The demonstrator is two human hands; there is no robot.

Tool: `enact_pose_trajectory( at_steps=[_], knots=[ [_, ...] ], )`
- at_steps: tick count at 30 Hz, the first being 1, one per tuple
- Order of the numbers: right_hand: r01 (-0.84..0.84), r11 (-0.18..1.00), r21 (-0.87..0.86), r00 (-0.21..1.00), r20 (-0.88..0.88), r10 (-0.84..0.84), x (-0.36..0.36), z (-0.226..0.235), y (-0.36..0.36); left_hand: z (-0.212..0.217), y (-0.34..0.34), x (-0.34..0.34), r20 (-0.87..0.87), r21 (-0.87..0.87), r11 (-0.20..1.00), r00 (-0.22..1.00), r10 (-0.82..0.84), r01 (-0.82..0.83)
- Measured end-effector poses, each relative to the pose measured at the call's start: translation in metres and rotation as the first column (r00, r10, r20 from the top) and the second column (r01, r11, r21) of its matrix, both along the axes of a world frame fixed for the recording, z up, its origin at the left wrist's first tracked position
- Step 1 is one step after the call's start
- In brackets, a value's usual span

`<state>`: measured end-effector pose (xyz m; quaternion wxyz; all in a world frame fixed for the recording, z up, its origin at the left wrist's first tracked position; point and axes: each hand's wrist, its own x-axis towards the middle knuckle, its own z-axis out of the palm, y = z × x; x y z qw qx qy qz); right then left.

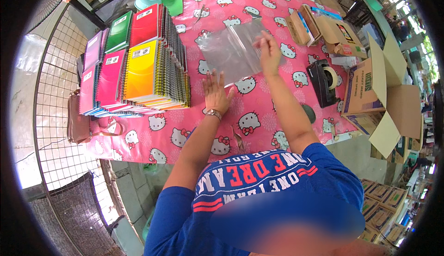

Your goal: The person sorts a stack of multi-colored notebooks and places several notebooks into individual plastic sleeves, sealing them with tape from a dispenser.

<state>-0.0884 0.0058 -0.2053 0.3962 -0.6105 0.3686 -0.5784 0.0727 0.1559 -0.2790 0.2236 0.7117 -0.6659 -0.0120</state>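
Clear plastic bag [231,50] lies flat on the pink cartoon tablecloth [259,117] — its near edge under the spread, flat fingers of the left hand [215,94]. Right hand [269,55] presses its far side, fingers loosely extended. Spiral notebooks [138,66] are stacked left of the left fingers — a black tape dispenser [323,82] sits right of the right fingers.

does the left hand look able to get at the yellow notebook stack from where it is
Probably yes: the left hand lies flat on the pink tablecloth beside the yellow notebook stack, with nothing between them.
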Motion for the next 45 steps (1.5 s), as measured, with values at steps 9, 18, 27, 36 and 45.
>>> enact_pose_trajectory(
  at_steps=[9, 18, 27, 36, 45],
  knots=[
    [0.541, 0.841, 0.010, 0.304, -0.935, -0.185, -0.051, -0.049, -0.039, -0.014, -0.003, 0.008, -0.006, 0.115, 0.992, 0.999, -0.047, 0.048],
    [0.637, 0.707, 0.308, 0.503, -0.861, -0.077, -0.082, -0.060, -0.044, -0.010, -0.006, -0.001, 0.015, 0.051, 0.998, 0.999, 0.038, -0.039],
    [0.071, 0.944, -0.322, 0.437, -0.841, -0.319, -0.063, -0.025, -0.008, -0.009, -0.001, 0.007, -0.144, -0.063, 0.997, 0.988, -0.049, 0.040],
    [-0.456, 0.869, -0.194, 0.259, -0.963, -0.079, -0.027, -0.072, 0.092, 0.055, 0.153, 0.035, -0.085, 0.053, 0.998, 0.996, 0.017, -0.013],
    [-0.647, 0.757, 0.095, 0.522, -0.668, 0.530, 0.050, -0.059, 0.178, 0.014, 0.223, 0.042, -0.135, 0.218, 0.927, 0.931, 0.339, -0.306]
  ],
)
